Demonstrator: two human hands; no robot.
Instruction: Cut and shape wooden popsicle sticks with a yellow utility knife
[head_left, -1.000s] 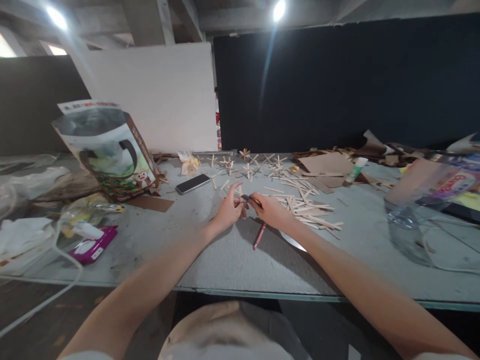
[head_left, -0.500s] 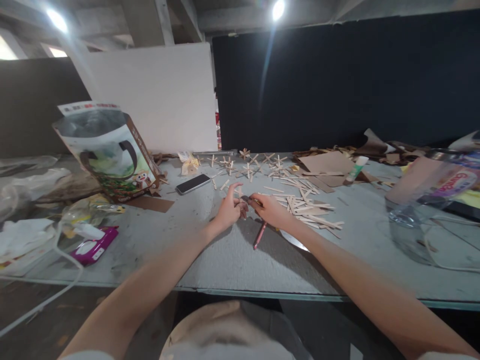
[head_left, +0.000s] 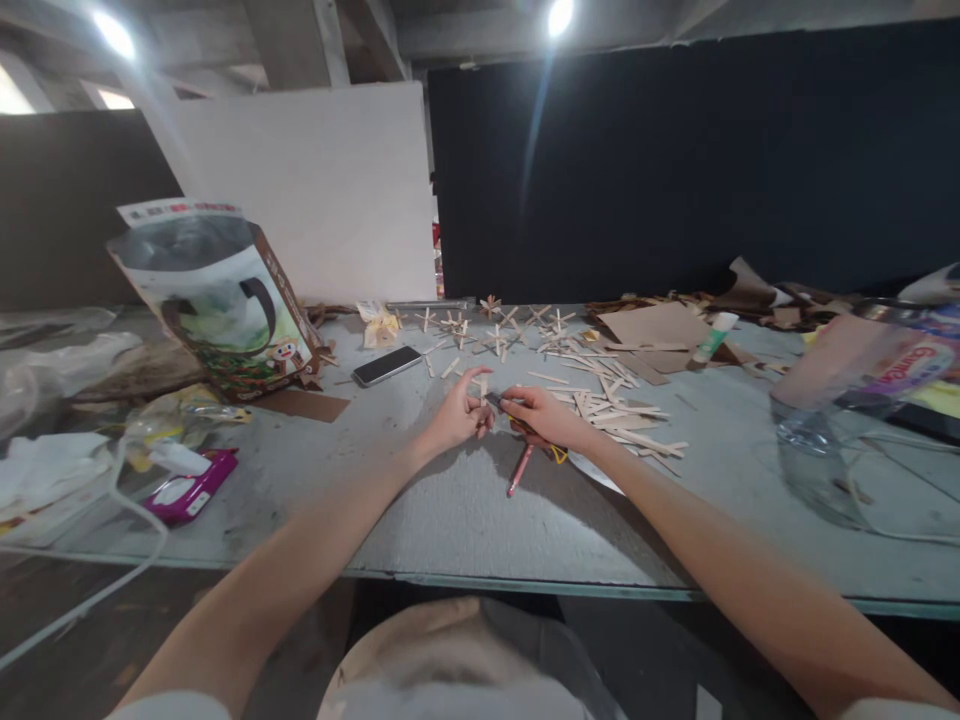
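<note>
My left hand (head_left: 459,412) is raised just over the table, fingers closed on a short wooden craft stick (head_left: 484,385) that points upward. Facing it, my right hand (head_left: 546,417) grips a small tool with a dark tip (head_left: 494,398) and a yellow handle (head_left: 559,454); its kind is partly hidden by my fingers. The dark tip is close to the stick, and whether they touch I cannot tell. Below my right hand lies a pink pencil (head_left: 519,472). A shiny flat metal strip (head_left: 598,474) sits under my right wrist.
Loose craft sticks (head_left: 626,418) are heaped to the right, with star-shaped stick pieces (head_left: 499,340) behind. A phone (head_left: 386,366), a large printed bag (head_left: 225,300) and a purple pack (head_left: 196,488) are leftward. Cardboard (head_left: 649,328), a glue stick (head_left: 715,337) and a clear bottle (head_left: 817,470) are rightward.
My right hand has turned slightly, so the tool's yellow handle now shows beneath it. The left hand has shifted a little, and the stick in it shows more clearly.
</note>
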